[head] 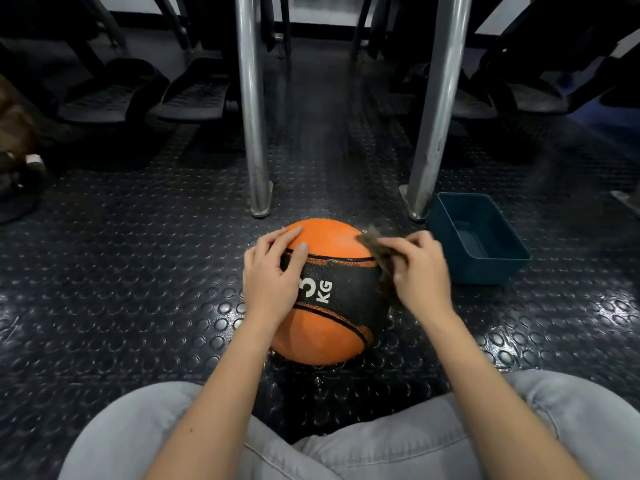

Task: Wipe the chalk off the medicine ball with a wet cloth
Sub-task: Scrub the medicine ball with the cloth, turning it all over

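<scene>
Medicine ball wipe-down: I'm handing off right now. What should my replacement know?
Left hand lies flat on the medicine ball, left side, steadying it.
Right hand grips the cloth against the ball's upper right.
Blue tub stands just right of the ball.
Done: wiping is under way.
Left: remaining chalk is hard to judge; probably work round the rest of the ball.

The left hand (273, 275) rests flat on the orange medicine ball (329, 296); the right hand (417, 268) presses a brown cloth (375, 245) on its right side, near a blue tub (479, 237)
</scene>
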Demonstrator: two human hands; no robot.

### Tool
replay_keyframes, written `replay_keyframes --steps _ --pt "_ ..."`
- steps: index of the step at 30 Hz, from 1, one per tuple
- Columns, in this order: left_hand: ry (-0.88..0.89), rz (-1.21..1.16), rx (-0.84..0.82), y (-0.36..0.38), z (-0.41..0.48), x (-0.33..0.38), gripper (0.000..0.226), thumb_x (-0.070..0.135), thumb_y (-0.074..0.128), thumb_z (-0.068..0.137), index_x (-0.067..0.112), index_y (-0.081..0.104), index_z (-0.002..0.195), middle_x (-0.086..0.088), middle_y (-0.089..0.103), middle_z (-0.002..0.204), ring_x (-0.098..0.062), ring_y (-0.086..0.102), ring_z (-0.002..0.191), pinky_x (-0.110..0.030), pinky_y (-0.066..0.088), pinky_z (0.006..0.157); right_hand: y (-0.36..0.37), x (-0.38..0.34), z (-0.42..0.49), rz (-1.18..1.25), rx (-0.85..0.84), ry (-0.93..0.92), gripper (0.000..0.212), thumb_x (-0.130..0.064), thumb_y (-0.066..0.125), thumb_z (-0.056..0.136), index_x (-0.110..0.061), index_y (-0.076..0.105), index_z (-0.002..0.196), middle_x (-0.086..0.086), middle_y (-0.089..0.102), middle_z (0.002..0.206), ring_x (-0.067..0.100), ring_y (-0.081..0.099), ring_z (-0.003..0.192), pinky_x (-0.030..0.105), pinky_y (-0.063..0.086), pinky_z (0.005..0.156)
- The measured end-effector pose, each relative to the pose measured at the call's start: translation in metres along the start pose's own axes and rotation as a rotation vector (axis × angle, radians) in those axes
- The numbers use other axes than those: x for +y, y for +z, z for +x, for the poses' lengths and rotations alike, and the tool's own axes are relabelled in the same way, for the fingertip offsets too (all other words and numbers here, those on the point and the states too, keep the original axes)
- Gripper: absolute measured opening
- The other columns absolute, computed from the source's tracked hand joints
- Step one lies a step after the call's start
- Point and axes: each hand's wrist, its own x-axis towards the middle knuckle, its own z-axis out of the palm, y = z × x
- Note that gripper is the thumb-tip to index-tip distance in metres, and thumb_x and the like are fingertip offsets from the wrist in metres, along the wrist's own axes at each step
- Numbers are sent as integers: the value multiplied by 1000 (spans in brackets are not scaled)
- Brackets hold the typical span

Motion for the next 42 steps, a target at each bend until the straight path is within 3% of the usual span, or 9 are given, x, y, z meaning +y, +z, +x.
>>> replay_keyframes --steps 3,8,13,18,23,29,35,39,42 --pt "38 31 -8 3 -3 0 49 63 38 81 43 56 122 28 41 118 1 27 111 -37 30 105 -16 2 4 3 171 142 37 4 55 85 -23 71 104 7 50 99 27 46 98 39 40 87" --pt "142 28 -40 6 -8 1 41 67 35 79 53 51 114 40 40 112 6 28 108 -30 29 100 -5 -21 -9 113 63 -223 37 0 47 84 -19 71 106 7 51 99 22 46 92 30 40 82" --pt "212 22 -77 12 -12 5 31 66 40 80 62 45 110 41 40 117 7 28 112 -32 27 103 -22 3 5 18 149 153 34 1 50 88 -19 69 109 3 44 99 29 49 100 38 42 87" --pt "197 5 -64 8 -9 2 34 65 40 79 58 50 111 38 43 116 7 31 111 -32 31 102 -21 -25 -11 267 99 -252 35 2 50 83 -15 69 107 -1 44 98 11 46 93 17 38 83" --pt "178 0 -77 8 -8 1 29 67 39 79 65 43 108 39 42 117 8 29 111 -33 29 103 -15 8 3 -89 -40 285 38 -3 45 90 -26 64 114 1 40 104 24 47 106 28 37 73" --pt "190 -3 -67 7 -8 -1 34 65 40 78 58 49 111 37 45 116 4 33 112 -32 31 102 -20 -28 -15 328 65 -215 35 2 50 84 -14 67 109 3 46 98 9 47 93 11 39 83" --pt "187 1 -86 9 -9 2 34 67 39 78 60 48 110 35 45 119 3 32 114 -34 30 104 -21 5 2 -28 60 177 34 -2 48 89 -23 66 109 1 41 98 24 50 98 27 37 70" --pt "183 -23 -73 5 -6 -3 32 65 41 78 60 49 108 39 45 116 4 34 114 -30 30 101 -31 -20 -9 282 168 -147 33 1 50 84 -14 68 108 3 46 97 11 47 92 11 37 81" --pt "176 -26 -85 7 -5 0 31 66 41 77 62 48 108 41 44 116 3 33 114 -32 30 104 -6 -14 -18 182 -6 -158 34 -5 46 86 -19 67 108 4 47 97 17 49 91 27 44 77"
